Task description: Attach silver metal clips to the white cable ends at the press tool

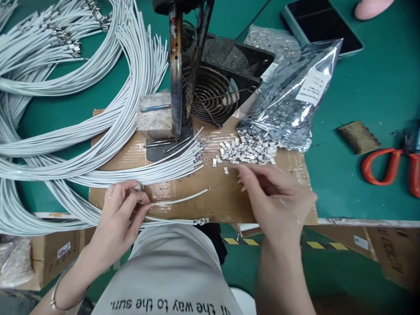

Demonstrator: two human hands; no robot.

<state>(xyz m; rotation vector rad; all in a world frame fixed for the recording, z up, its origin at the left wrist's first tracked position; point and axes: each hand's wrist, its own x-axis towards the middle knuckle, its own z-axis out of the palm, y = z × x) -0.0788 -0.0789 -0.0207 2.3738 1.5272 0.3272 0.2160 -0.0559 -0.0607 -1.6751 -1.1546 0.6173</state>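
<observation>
My left hand (120, 212) is closed in a pinch on a single white wire (183, 200), whose bare end points right over the cardboard. A wire bundle (157, 173) lies just beyond it, and a few wires with metal terminals (201, 221) lie along the near edge. At the near side of a pile of small metal and white connectors (249, 146), my right hand (278, 199) has its thumb and fingers drawn together. Whatever is between those fingertips is too hidden to make out. One loose connector (226, 170) lies left of them.
Behind stand a soldering stand (176, 74), a solder-marked block (154, 116) and a black fan (213, 94). A silvery bag of parts (292, 100) touches the pile. Red-handled pliers (382, 168), a brown sponge (359, 136) and a phone (323, 24) lie right. Wire coils (65, 153) cover the left.
</observation>
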